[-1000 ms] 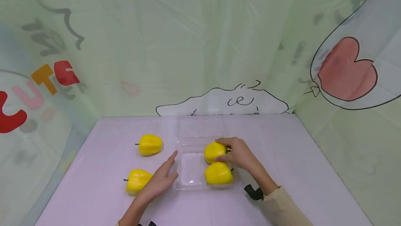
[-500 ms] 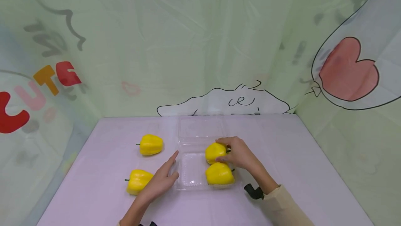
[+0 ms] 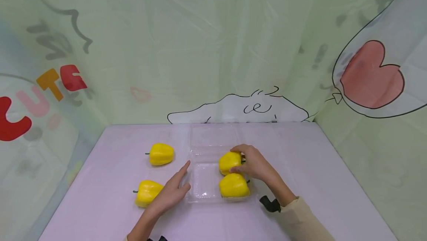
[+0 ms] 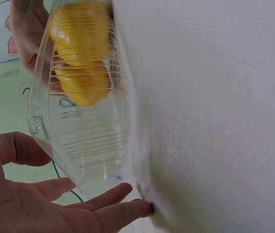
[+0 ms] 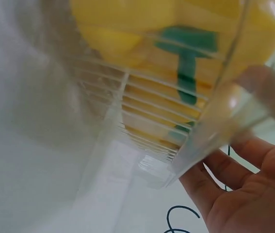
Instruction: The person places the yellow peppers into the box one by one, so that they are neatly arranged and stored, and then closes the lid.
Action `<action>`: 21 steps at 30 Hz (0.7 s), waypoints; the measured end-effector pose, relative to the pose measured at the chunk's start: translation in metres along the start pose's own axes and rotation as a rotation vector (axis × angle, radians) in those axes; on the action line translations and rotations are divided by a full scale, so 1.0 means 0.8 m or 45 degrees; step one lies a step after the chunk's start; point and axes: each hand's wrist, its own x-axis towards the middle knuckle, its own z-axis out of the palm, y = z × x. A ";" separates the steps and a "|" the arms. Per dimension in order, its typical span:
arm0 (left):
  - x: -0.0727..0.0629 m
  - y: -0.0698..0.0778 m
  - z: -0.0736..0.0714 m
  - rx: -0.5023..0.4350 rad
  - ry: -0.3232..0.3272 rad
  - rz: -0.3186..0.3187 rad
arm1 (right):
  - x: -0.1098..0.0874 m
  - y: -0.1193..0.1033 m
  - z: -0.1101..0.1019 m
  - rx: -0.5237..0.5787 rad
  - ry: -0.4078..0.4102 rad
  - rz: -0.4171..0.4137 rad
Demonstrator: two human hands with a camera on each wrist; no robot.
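A clear plastic clamshell box (image 3: pixel 204 181) stands with its lid (image 3: pixel 213 137) folded back. Two yellow bell peppers sit in its right half, stems to the right: a rear pepper (image 3: pixel 228 162) and a front pepper (image 3: pixel 233 185). My right hand (image 3: pixel 255 163) holds the rear pepper, thumb on the near side and fingers on the far side. In the right wrist view a green stem (image 5: pixel 188 63) shows through the ribbed wall. My left hand (image 3: pixel 171 192) lies by the box's left side, fingers extended; in the left wrist view its fingers (image 4: pixel 115 196) are at the box's end.
Left of the box lie two more yellow bell peppers, one farther back (image 3: pixel 161 154) and one nearer (image 3: pixel 146 193), partly behind my left hand. A pale lilac cloth covers the table (image 3: pixel 287 141). Printed fabric walls (image 3: pixel 186 55) enclose its back and sides.
Both hands stay almost in place. The right hand keeps hold of the rear pepper, and the view shifts very slightly.
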 end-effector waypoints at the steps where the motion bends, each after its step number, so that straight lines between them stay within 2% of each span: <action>1: 0.000 0.000 0.000 0.001 0.002 0.002 | -0.001 0.000 0.000 0.008 -0.002 -0.004; 12: 0.000 -0.001 0.000 0.036 0.010 0.008 | -0.005 0.009 -0.001 0.014 -0.015 -0.126; 21: -0.002 0.001 -0.001 0.020 0.001 0.003 | -0.005 0.015 0.005 0.019 0.032 -0.108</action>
